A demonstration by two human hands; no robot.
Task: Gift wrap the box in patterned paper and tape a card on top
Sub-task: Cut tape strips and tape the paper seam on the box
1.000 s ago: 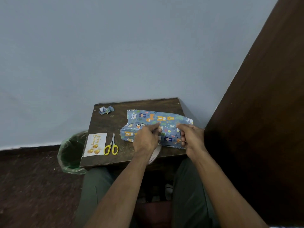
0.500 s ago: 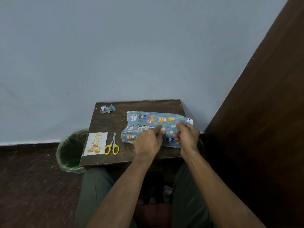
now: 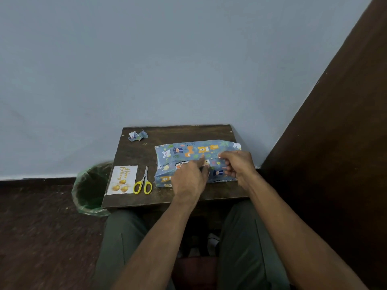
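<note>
On the dark wooden counter (image 3: 146,151), the left hand (image 3: 188,181) and right hand (image 3: 238,166) pinch crinkled blue animal-print paper (image 3: 188,151) around the box; a glossy white card (image 3: 123,181) lies beside yellow-handled scissors (image 3: 143,184).

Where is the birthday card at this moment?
In the head view the birthday card lies flat at the near left corner of the table, just left of the yellow-handled scissors, untouched by either hand.

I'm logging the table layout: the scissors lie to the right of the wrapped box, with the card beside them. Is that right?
Not quite. The head view shows the scissors to the left of the wrapped box, not the right. The card does lie beside them, further left.
</note>
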